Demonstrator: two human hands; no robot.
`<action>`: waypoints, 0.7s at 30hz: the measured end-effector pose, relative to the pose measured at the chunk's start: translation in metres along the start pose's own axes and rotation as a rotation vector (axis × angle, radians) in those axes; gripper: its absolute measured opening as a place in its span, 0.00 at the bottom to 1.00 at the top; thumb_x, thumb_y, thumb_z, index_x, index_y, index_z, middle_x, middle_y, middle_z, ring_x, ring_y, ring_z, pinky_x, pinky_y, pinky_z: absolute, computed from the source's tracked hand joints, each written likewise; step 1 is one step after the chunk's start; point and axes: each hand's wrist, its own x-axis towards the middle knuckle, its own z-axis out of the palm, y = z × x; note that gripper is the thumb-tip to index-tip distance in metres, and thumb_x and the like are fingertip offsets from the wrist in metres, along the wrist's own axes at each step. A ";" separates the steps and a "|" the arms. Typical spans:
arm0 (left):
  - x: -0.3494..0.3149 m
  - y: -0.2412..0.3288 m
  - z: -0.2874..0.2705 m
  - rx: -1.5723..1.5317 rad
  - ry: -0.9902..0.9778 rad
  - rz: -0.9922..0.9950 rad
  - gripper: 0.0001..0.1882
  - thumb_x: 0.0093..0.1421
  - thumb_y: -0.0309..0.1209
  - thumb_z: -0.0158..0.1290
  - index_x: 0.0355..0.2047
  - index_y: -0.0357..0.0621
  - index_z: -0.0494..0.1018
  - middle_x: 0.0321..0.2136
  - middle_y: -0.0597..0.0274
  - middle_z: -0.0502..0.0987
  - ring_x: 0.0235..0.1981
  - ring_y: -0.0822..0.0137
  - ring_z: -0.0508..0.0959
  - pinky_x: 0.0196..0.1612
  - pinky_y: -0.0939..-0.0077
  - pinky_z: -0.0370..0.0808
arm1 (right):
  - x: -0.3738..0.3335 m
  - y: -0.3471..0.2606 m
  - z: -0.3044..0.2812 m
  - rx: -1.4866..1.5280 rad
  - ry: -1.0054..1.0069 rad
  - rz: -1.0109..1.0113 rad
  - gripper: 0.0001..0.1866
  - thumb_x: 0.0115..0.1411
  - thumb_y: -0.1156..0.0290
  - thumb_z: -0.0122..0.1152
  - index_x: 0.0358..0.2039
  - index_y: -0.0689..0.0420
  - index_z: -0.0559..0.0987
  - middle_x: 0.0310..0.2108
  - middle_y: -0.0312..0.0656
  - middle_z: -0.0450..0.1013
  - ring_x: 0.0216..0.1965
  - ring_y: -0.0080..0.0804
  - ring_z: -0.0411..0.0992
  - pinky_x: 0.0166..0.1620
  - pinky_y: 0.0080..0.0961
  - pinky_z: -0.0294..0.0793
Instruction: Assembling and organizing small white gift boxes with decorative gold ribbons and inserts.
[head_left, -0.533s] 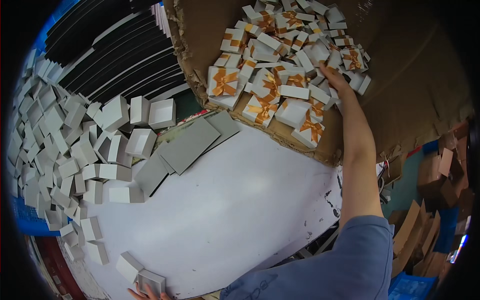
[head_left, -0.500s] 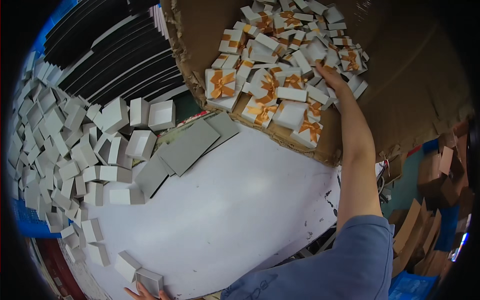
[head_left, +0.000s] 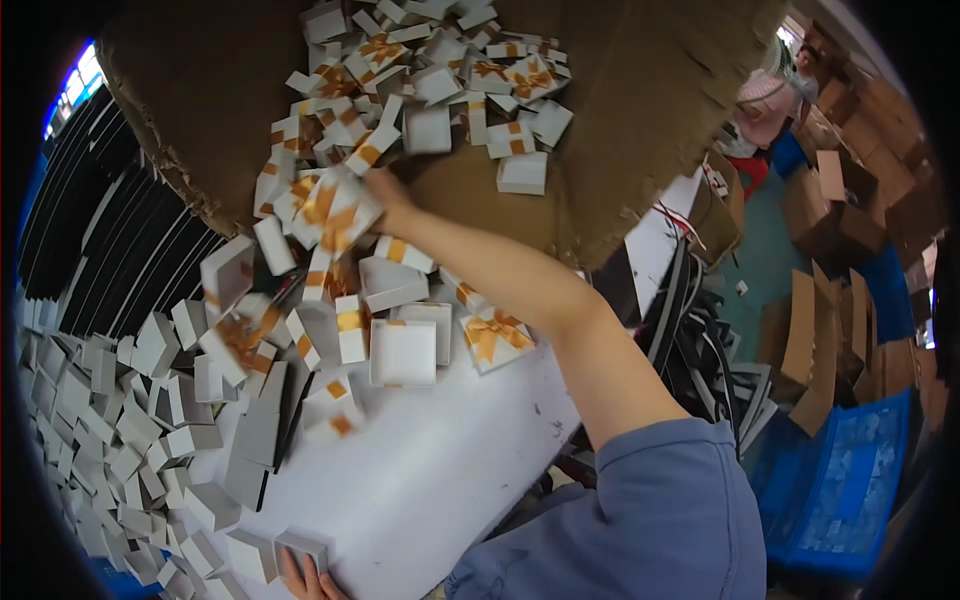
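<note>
Around the white table [head_left: 430, 480], grey trays [head_left: 120, 400] crowd; right hand [head_left: 385, 195] grips ribboned boxes [head_left: 330, 215], left hand [head_left: 305, 580] unclear.

White gift boxes [head_left: 403, 352] (many with gold bows) spill across the tabletop's [head_left: 450, 470] far edge; grey boxes [head_left: 110, 420] crowd its left edge.

Ribboned lids [head_left: 495, 335] on table [head_left: 440, 480]; open boxes [head_left: 110, 400] left; cardboard sheet [head_left: 620, 110] behind

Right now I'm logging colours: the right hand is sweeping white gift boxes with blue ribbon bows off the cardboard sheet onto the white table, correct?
Not quite. In the head view the bows on the gift boxes are orange-gold, not blue. The right hand does reach among them on the cardboard sheet, above the white table.
</note>
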 end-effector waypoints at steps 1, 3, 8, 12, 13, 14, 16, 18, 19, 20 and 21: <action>-0.001 -0.001 0.003 -0.011 -0.038 0.012 0.20 0.62 0.37 0.45 0.50 0.39 0.70 0.58 0.43 0.59 0.59 0.42 0.58 0.61 0.53 0.52 | -0.015 -0.014 -0.002 -0.059 0.162 0.038 0.17 0.44 0.62 0.63 0.34 0.57 0.77 0.40 0.53 0.71 0.41 0.49 0.69 0.45 0.37 0.70; 0.001 0.004 0.007 0.003 -0.058 0.014 0.20 0.61 0.38 0.46 0.49 0.40 0.71 0.58 0.47 0.60 0.59 0.42 0.59 0.61 0.54 0.51 | -0.041 -0.027 0.011 -0.125 0.259 -0.322 0.20 0.44 0.62 0.62 0.36 0.59 0.77 0.39 0.48 0.73 0.43 0.48 0.68 0.46 0.40 0.67; 0.012 0.042 0.004 0.003 -0.134 -0.054 0.15 0.53 0.26 0.48 0.42 0.42 0.75 0.55 0.49 0.64 0.58 0.41 0.56 0.59 0.51 0.52 | -0.080 -0.067 0.017 -0.461 0.374 -0.876 0.13 0.36 0.73 0.59 0.28 0.57 0.79 0.39 0.45 0.73 0.44 0.43 0.68 0.46 0.41 0.64; 0.008 0.035 0.007 -0.033 -0.040 0.027 0.15 0.51 0.30 0.55 0.41 0.48 0.76 0.53 0.51 0.66 0.55 0.42 0.59 0.58 0.52 0.55 | -0.165 -0.118 0.033 -0.241 0.084 -1.033 0.15 0.39 0.81 0.55 0.32 0.61 0.78 0.41 0.48 0.73 0.46 0.47 0.69 0.49 0.38 0.66; 0.004 0.035 0.004 -0.032 -0.016 0.034 0.16 0.50 0.30 0.57 0.41 0.47 0.76 0.53 0.51 0.65 0.55 0.43 0.60 0.57 0.54 0.57 | -0.193 -0.127 0.043 -0.139 -0.079 -1.028 0.16 0.40 0.82 0.53 0.33 0.62 0.77 0.42 0.49 0.72 0.45 0.47 0.70 0.48 0.37 0.67; 0.002 0.032 0.004 -0.014 -0.007 -0.017 0.16 0.50 0.30 0.57 0.41 0.47 0.76 0.53 0.51 0.65 0.55 0.43 0.60 0.57 0.54 0.57 | -0.221 -0.133 0.055 0.136 -0.318 -0.826 0.11 0.40 0.82 0.52 0.28 0.63 0.75 0.37 0.49 0.73 0.40 0.46 0.72 0.43 0.34 0.70; -0.006 0.034 0.004 -0.099 0.115 0.009 0.16 0.46 0.31 0.61 0.37 0.44 0.76 0.52 0.49 0.63 0.54 0.44 0.61 0.54 0.57 0.62 | -0.246 -0.129 0.081 0.410 -0.597 -0.601 0.07 0.39 0.82 0.50 0.23 0.63 0.73 0.32 0.49 0.73 0.34 0.44 0.73 0.38 0.31 0.73; -0.004 0.036 0.006 -0.197 0.113 -0.026 0.16 0.45 0.32 0.62 0.35 0.42 0.75 0.52 0.47 0.62 0.53 0.45 0.62 0.52 0.59 0.64 | -0.259 -0.117 0.106 0.729 -1.113 0.491 0.06 0.45 0.79 0.48 0.25 0.64 0.72 0.29 0.47 0.73 0.30 0.36 0.74 0.35 0.26 0.75; -0.003 0.036 0.004 -0.297 0.114 -0.027 0.17 0.44 0.33 0.64 0.33 0.41 0.74 0.52 0.46 0.60 0.53 0.45 0.62 0.51 0.60 0.65 | -0.259 -0.120 0.113 0.724 -1.142 0.499 0.06 0.45 0.79 0.48 0.25 0.64 0.72 0.29 0.47 0.73 0.30 0.36 0.74 0.35 0.26 0.75; -0.005 0.035 0.002 -0.311 0.080 -0.045 0.18 0.43 0.35 0.65 0.31 0.40 0.72 0.52 0.45 0.59 0.52 0.48 0.63 0.50 0.61 0.66 | -0.254 -0.126 0.120 0.597 -1.223 0.543 0.08 0.46 0.78 0.47 0.28 0.65 0.72 0.29 0.46 0.72 0.29 0.33 0.74 0.34 0.24 0.76; -0.010 0.032 0.000 -0.311 0.084 -0.067 0.18 0.43 0.35 0.65 0.31 0.40 0.72 0.52 0.45 0.59 0.52 0.48 0.63 0.50 0.61 0.66 | -0.251 -0.131 0.124 0.467 -1.295 0.581 0.11 0.47 0.76 0.46 0.31 0.65 0.72 0.28 0.44 0.72 0.28 0.30 0.74 0.33 0.23 0.76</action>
